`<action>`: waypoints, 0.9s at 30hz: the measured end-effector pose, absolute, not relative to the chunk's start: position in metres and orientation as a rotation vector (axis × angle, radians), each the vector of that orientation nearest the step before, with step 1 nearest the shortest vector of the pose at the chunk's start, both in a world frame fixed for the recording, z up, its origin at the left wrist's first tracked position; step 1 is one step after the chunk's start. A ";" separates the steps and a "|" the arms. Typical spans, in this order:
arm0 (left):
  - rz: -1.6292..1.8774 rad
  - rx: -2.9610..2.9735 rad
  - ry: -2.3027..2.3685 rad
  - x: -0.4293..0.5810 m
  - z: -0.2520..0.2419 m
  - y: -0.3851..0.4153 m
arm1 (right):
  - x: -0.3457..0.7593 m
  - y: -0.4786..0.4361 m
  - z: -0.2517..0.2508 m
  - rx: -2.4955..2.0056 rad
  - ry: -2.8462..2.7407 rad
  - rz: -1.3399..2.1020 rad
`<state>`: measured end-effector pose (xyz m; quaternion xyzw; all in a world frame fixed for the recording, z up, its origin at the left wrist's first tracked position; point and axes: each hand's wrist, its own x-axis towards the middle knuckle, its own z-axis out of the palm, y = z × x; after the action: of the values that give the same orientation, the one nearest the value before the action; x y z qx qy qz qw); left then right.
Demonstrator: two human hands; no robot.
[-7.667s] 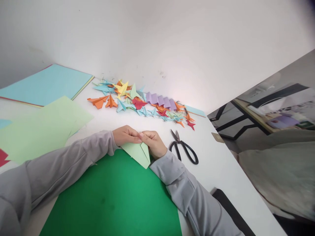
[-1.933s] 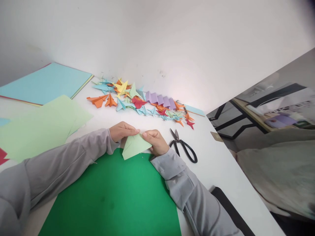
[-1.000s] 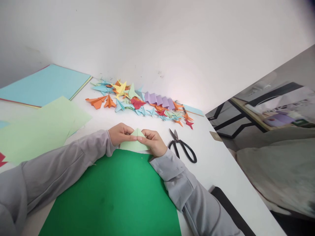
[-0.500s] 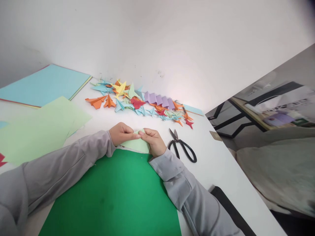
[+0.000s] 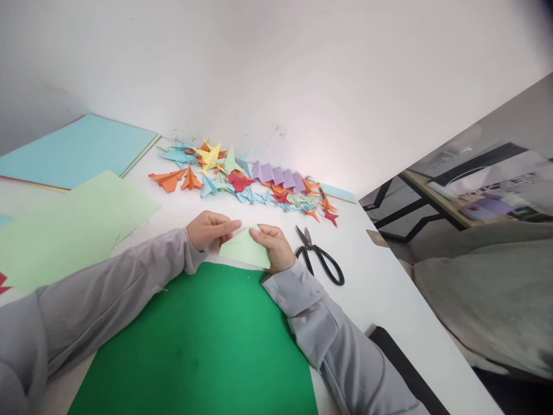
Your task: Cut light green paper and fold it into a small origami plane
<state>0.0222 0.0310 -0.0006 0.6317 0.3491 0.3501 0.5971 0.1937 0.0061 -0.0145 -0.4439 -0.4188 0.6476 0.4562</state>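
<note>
A small light green folded paper (image 5: 244, 248) is pinched at its upper right side by my right hand (image 5: 275, 246). My left hand (image 5: 211, 230) is just left of the paper, its fingers curled and the thumb pointing towards it; whether anything is between those fingers is too small to tell. Below both hands a large green sheet (image 5: 203, 340) lies on the white table (image 5: 389, 294). Black-handled scissors (image 5: 318, 253) lie beside my right hand, blades pointing away.
Folded paper planes and shapes (image 5: 239, 180) in many colours line the wall side. Large light green sheets (image 5: 64, 230) and a blue-topped paper stack (image 5: 82, 150) lie at the left. A black flat object (image 5: 401, 369) is by the right forearm.
My left hand has drawn away from the paper to the left, leaving a gap between the two hands. My right hand still holds the paper, slightly further right, and more of it shows.
</note>
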 end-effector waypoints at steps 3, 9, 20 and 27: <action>0.895 1.313 0.759 0.025 -0.005 0.035 | 0.193 0.004 -0.015 -1.101 -1.287 1.614; 0.898 1.368 0.789 0.027 -0.007 0.035 | 0.191 0.002 -0.014 -1.088 -1.532 1.431; 1.004 1.240 0.905 0.027 -0.007 0.035 | 0.191 0.004 -0.021 -1.031 -1.303 1.533; 0.937 1.141 0.670 0.021 -0.015 0.039 | 0.190 0.004 -0.024 -1.045 -1.199 1.530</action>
<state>0.0214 0.0394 -0.0146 0.5100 0.2996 0.4187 0.6891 0.1904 0.0038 -0.0243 -0.4228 -0.4850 0.6189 0.4505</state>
